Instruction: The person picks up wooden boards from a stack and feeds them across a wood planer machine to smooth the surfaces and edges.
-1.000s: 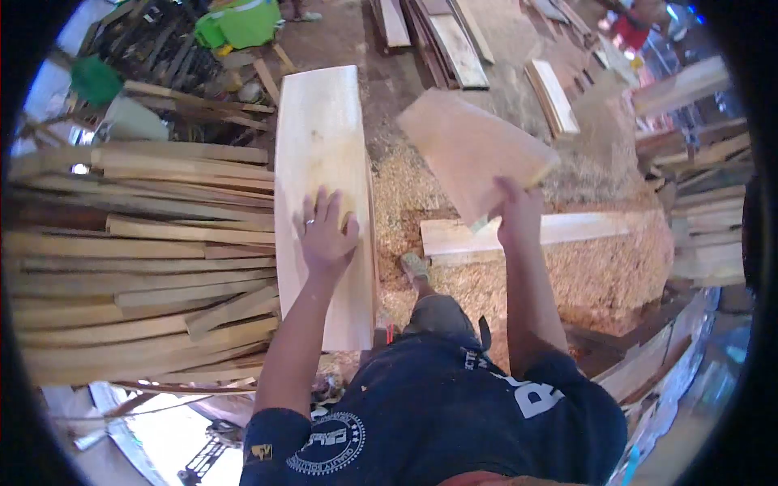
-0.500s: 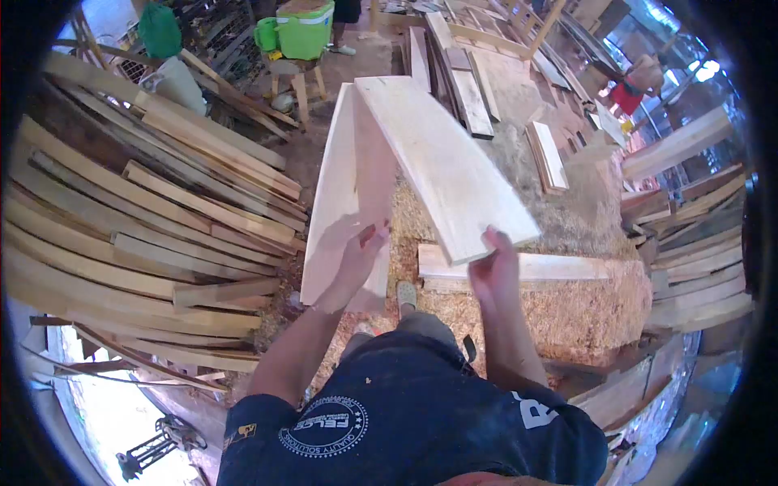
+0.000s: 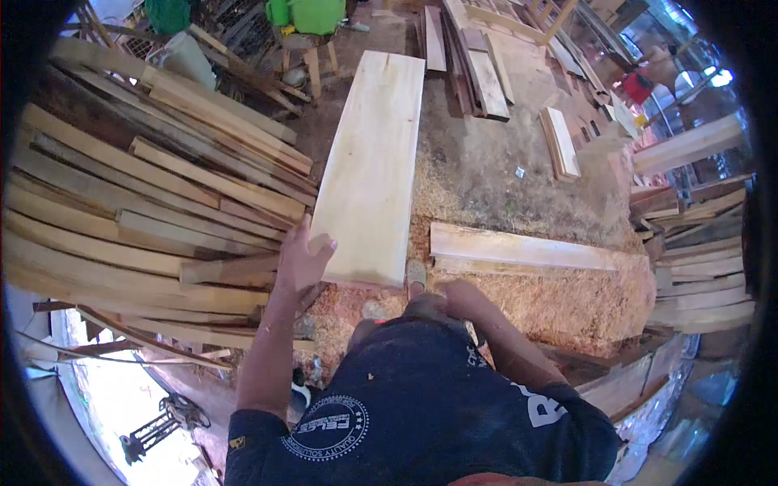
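Board (image 3: pixel 369 170) now flat between hands (image 3: pixel 301 263)

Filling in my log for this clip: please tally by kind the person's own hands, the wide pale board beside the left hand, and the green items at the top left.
Own hands: 2 (left hand, right hand)
Wide pale board: 1
Bright green items: 2 (box, smaller container)
Dark green item: 1
Total: 6
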Demonstrator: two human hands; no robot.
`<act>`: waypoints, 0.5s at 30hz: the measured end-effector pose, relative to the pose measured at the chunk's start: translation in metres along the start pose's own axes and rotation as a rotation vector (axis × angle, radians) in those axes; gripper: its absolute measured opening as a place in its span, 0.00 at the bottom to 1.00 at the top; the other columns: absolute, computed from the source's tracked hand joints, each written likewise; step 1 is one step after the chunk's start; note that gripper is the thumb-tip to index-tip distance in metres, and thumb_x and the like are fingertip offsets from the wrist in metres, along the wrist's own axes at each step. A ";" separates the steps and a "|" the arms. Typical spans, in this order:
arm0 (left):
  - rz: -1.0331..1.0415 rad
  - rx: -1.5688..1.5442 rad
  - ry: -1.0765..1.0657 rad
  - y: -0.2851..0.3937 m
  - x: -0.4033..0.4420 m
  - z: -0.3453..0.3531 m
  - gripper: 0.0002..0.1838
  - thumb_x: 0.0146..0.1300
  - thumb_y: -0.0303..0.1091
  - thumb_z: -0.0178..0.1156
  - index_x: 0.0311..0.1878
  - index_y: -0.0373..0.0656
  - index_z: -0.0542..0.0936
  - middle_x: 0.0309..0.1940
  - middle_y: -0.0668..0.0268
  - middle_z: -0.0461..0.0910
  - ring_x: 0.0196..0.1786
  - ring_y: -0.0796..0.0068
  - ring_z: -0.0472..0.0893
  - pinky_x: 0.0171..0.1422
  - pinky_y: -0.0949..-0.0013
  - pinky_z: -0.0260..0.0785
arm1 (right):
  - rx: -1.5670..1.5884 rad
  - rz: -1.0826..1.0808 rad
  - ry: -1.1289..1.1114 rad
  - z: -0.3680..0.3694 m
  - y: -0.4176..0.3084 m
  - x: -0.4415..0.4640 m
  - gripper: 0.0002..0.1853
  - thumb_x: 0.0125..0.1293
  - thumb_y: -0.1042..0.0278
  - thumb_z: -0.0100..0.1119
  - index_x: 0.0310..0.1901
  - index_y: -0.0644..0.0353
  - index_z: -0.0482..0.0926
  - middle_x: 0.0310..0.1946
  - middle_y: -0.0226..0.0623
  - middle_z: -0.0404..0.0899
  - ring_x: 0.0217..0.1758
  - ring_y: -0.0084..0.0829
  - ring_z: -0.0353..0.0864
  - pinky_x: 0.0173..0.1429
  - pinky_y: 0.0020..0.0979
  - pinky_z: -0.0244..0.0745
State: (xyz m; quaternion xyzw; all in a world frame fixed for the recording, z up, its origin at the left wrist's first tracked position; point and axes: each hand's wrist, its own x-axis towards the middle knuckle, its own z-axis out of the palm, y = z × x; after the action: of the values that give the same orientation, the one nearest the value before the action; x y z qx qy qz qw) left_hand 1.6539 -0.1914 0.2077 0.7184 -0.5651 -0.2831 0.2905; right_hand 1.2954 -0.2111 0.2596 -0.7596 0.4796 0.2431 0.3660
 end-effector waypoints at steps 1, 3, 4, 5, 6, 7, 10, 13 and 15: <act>0.096 0.238 0.113 -0.027 -0.005 0.013 0.41 0.71 0.47 0.65 0.78 0.32 0.63 0.62 0.42 0.81 0.65 0.53 0.82 0.71 0.54 0.72 | 0.083 -0.016 0.101 0.005 0.011 0.006 0.43 0.60 0.42 0.74 0.71 0.60 0.75 0.58 0.56 0.85 0.61 0.52 0.86 0.65 0.47 0.79; 0.095 0.313 0.149 -0.031 -0.016 0.014 0.41 0.71 0.48 0.65 0.77 0.32 0.64 0.60 0.40 0.82 0.65 0.50 0.82 0.71 0.53 0.71 | 0.267 -0.045 0.313 0.023 0.031 0.033 0.47 0.55 0.41 0.77 0.71 0.62 0.74 0.60 0.59 0.83 0.62 0.52 0.85 0.66 0.47 0.78; -0.003 0.145 0.074 -0.005 -0.021 0.007 0.39 0.71 0.48 0.64 0.76 0.31 0.66 0.60 0.40 0.82 0.65 0.49 0.82 0.70 0.53 0.71 | 0.277 -0.173 0.402 0.027 0.028 0.045 0.50 0.55 0.41 0.78 0.72 0.66 0.70 0.60 0.63 0.81 0.61 0.58 0.83 0.67 0.48 0.77; -0.100 -0.023 -0.003 0.013 -0.023 0.004 0.37 0.71 0.48 0.63 0.75 0.31 0.68 0.59 0.40 0.82 0.65 0.48 0.82 0.70 0.52 0.71 | 0.287 -0.297 0.495 0.027 0.018 0.057 0.53 0.54 0.42 0.79 0.72 0.71 0.67 0.60 0.67 0.78 0.61 0.64 0.82 0.67 0.50 0.76; -0.148 -0.068 0.013 0.018 -0.021 0.005 0.36 0.71 0.47 0.64 0.73 0.31 0.69 0.58 0.41 0.83 0.64 0.47 0.82 0.69 0.53 0.72 | 0.290 -0.337 0.474 0.017 0.001 0.063 0.58 0.52 0.43 0.81 0.73 0.75 0.61 0.59 0.68 0.79 0.61 0.62 0.82 0.67 0.49 0.77; -0.193 -0.112 0.028 0.023 -0.018 0.006 0.35 0.71 0.47 0.64 0.71 0.31 0.70 0.57 0.41 0.84 0.63 0.47 0.83 0.67 0.53 0.73 | 0.294 -0.374 0.456 0.009 -0.018 0.066 0.63 0.49 0.44 0.84 0.74 0.79 0.56 0.58 0.68 0.80 0.61 0.61 0.82 0.68 0.49 0.77; -0.200 -0.140 0.015 0.019 -0.018 0.014 0.30 0.71 0.44 0.65 0.66 0.31 0.73 0.52 0.42 0.86 0.58 0.48 0.86 0.61 0.54 0.76 | 0.323 -0.153 0.425 0.016 -0.051 0.073 0.71 0.43 0.44 0.87 0.73 0.87 0.49 0.55 0.70 0.80 0.59 0.62 0.83 0.66 0.48 0.79; -0.174 -0.200 0.013 0.004 -0.033 0.034 0.27 0.71 0.42 0.65 0.63 0.30 0.74 0.48 0.42 0.86 0.53 0.50 0.88 0.56 0.54 0.78 | 0.295 -0.142 0.320 0.028 -0.047 0.070 0.68 0.44 0.51 0.87 0.68 0.90 0.47 0.55 0.72 0.78 0.63 0.62 0.79 0.67 0.48 0.76; -0.178 -0.267 0.022 0.008 -0.043 0.037 0.24 0.71 0.41 0.66 0.59 0.31 0.75 0.46 0.42 0.86 0.52 0.46 0.88 0.54 0.52 0.78 | 0.338 -0.161 0.372 0.046 -0.043 0.071 0.59 0.49 0.52 0.83 0.66 0.87 0.52 0.50 0.72 0.80 0.56 0.63 0.83 0.62 0.50 0.79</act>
State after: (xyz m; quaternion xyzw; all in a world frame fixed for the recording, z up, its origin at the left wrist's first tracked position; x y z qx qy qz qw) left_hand 1.6126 -0.1542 0.1920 0.7237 -0.4534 -0.3722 0.3636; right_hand 1.3633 -0.2019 0.1940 -0.7550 0.5104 -0.0140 0.4114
